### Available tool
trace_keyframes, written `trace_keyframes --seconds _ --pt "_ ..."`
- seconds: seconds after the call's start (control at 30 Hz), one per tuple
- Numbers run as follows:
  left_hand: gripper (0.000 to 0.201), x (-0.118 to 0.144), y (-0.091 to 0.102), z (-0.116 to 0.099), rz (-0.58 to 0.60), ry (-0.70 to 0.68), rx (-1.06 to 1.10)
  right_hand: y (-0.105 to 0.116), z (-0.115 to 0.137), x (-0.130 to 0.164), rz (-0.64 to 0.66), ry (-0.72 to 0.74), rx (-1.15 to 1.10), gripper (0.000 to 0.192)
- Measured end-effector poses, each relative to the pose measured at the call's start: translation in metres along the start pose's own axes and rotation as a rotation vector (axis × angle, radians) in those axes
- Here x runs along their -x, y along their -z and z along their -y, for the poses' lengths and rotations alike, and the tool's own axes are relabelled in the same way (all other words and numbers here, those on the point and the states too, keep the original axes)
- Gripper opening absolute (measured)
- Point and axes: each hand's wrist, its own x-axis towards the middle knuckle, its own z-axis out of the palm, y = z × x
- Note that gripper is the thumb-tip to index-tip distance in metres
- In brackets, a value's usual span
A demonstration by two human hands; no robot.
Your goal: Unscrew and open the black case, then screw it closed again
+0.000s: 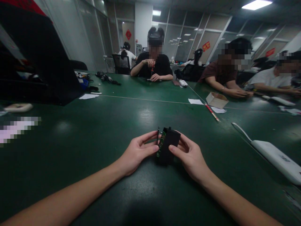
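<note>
Both my hands meet over a green table, holding a small black box-shaped device that stands on edge on the surface. A green circuit board shows along its left side. My left hand grips that left side, thumb on the board edge and fingers behind, next to a thin black piece standing beside the device. My right hand grips the right side, thumb on the front face.
A white flat device lies at the right. A small cardboard box, a red pen and paper scraps lie farther off. A large black case stands at the left. Several people sit at the far side.
</note>
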Motion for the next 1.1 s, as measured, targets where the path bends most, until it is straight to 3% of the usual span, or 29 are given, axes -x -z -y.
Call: trace_keyframes --seconds 0.63,0.83,0.97,1.1 --pt "0.05 0.004 -0.004 -0.002 -0.003 0.017 -0.149 -0.004 -0.001 0.005 0.016 0.019 0.045 0.062" --pt "0.058 0.008 -0.007 0.002 0.031 -0.121 -0.242 -0.007 -0.002 0.009 0.084 0.043 -0.013 0.06" --pt "0.058 0.012 -0.007 0.002 0.065 -0.329 -0.554 -0.01 -0.001 0.01 0.162 0.038 -0.006 0.067" --pt "0.059 0.015 -0.01 -0.003 0.121 -0.427 -0.788 -0.006 0.001 0.009 0.124 0.026 0.06 0.07"
